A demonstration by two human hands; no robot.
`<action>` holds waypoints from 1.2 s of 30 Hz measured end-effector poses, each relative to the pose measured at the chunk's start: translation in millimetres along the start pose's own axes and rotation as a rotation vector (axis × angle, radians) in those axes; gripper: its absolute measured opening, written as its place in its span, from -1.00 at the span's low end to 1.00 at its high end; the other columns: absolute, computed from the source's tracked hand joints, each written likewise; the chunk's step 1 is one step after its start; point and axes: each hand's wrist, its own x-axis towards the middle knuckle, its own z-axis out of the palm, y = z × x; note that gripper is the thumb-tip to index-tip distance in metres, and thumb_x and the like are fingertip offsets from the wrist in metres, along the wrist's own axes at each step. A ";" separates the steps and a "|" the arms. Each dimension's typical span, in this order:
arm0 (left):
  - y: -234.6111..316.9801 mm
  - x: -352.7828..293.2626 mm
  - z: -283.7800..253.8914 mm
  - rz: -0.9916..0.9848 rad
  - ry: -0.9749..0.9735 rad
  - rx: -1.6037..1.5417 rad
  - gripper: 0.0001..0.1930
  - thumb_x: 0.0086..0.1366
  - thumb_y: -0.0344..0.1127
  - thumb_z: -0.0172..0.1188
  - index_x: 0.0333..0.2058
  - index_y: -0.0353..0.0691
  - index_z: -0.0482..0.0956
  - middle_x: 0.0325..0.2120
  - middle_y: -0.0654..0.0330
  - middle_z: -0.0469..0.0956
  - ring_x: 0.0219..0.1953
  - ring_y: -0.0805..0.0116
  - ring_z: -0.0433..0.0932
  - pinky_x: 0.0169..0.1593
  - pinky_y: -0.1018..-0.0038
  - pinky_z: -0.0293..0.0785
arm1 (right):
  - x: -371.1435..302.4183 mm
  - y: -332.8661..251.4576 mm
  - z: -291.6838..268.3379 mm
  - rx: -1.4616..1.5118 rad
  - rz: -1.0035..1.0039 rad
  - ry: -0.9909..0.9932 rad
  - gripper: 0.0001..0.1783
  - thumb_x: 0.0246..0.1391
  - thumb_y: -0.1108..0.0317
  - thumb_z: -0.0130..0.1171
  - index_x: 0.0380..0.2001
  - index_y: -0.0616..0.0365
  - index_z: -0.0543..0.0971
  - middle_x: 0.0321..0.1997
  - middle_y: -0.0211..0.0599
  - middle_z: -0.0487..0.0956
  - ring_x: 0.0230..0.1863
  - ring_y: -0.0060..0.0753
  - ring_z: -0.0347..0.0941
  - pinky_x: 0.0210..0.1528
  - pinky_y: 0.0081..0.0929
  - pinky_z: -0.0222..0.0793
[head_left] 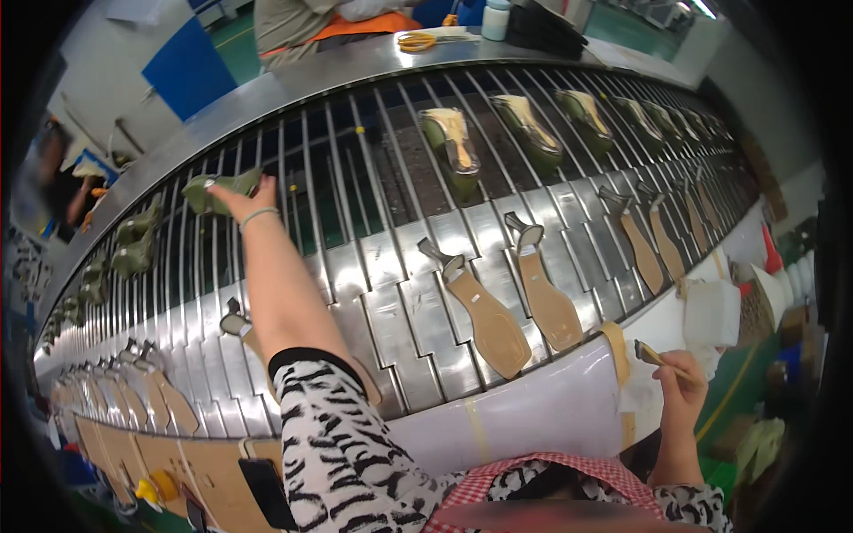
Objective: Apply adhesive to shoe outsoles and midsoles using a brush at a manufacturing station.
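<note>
My left hand (242, 201) reaches across the slatted metal conveyor (391, 311) and closes on a green shoe upper (206, 194) on its far side. The fingertips are partly hidden. Off the near edge at the right, my right hand (684, 391) grips a small brush (653, 355) with a wooden handle and a dark tip. Between the hands lie two tan heeled shoe soles, one sole (493, 329) left of the other sole (544, 298). Farther across, a green upper on a last (451, 147) shows a pale cream underside, with several similar ones to its right.
More green uppers (133, 253) and tan soles (169, 395) line the conveyor's left. A dark phone (265, 493) and yellow bottle (158, 487) lie by the near edge. A white container (711, 313) stands at right. A person in an orange apron (364, 25) is across the line.
</note>
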 end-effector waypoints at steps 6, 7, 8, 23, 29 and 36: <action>13.3 49.4 -25.6 0.128 0.250 0.196 -0.79 0.16 -0.22 0.25 -0.44 -0.15 0.42 -0.57 0.22 0.41 -0.60 0.33 0.38 -0.57 0.50 0.36 | -5.3 -8.8 -1.9 0.026 0.018 0.018 -0.83 0.02 0.54 0.19 -0.26 0.30 0.53 -0.29 -0.31 0.47 -0.36 -0.54 0.44 -0.26 -0.65 0.35; 26.3 43.7 -29.3 0.130 0.385 0.310 -0.82 0.17 -0.24 0.23 -0.44 -0.15 0.43 -0.54 0.22 0.44 -0.60 0.32 0.38 -0.59 0.49 0.35 | -7.3 -10.9 0.0 0.083 0.094 0.041 -0.83 0.02 0.54 0.19 -0.26 0.30 0.53 -0.31 -0.30 0.49 -0.35 -0.54 0.45 -0.27 -0.65 0.35; 35.9 31.4 -34.3 0.083 0.442 0.414 -0.86 0.17 -0.26 0.21 -0.42 -0.15 0.45 -0.50 0.22 0.47 -0.60 0.32 0.39 -0.61 0.51 0.34 | -9.4 -13.9 2.2 0.134 0.172 0.069 -0.83 0.02 0.54 0.19 -0.26 0.30 0.53 -0.32 -0.30 0.51 -0.35 -0.54 0.47 -0.28 -0.65 0.36; 17.3 -343.0 46.9 -0.117 -0.613 1.050 -0.75 0.26 -0.24 0.16 -0.14 -0.23 0.51 -0.28 0.29 0.56 -0.28 0.50 0.50 -0.20 0.58 0.38 | -27.5 40.1 -133.4 0.294 0.063 0.354 -0.85 0.07 0.44 0.20 -0.28 0.22 0.50 -0.25 -0.34 0.52 -0.27 -0.51 0.48 -0.19 -0.58 0.40; -92.7 -422.3 -11.2 -0.519 -1.016 1.633 -0.60 0.14 -0.19 0.29 -0.14 -0.33 0.45 -0.33 0.27 0.54 -0.25 0.51 0.49 -0.13 0.57 0.37 | -21.2 84.5 -189.8 -0.302 0.042 0.354 -0.85 0.00 0.41 0.26 -0.36 0.25 0.57 -0.38 -0.38 0.58 -0.32 -0.52 0.50 -0.22 -0.54 0.39; -114.8 -582.9 -26.5 0.358 -1.557 2.223 0.05 -0.20 -0.18 0.48 0.24 -0.29 0.06 0.24 -0.22 0.03 0.15 -0.15 0.27 0.13 0.22 0.29 | -9.1 146.0 -194.8 -0.680 0.038 0.185 -0.84 -0.12 0.37 0.29 -0.41 0.17 0.61 -0.41 -0.21 0.59 -0.33 -0.24 0.52 -0.26 -0.42 0.39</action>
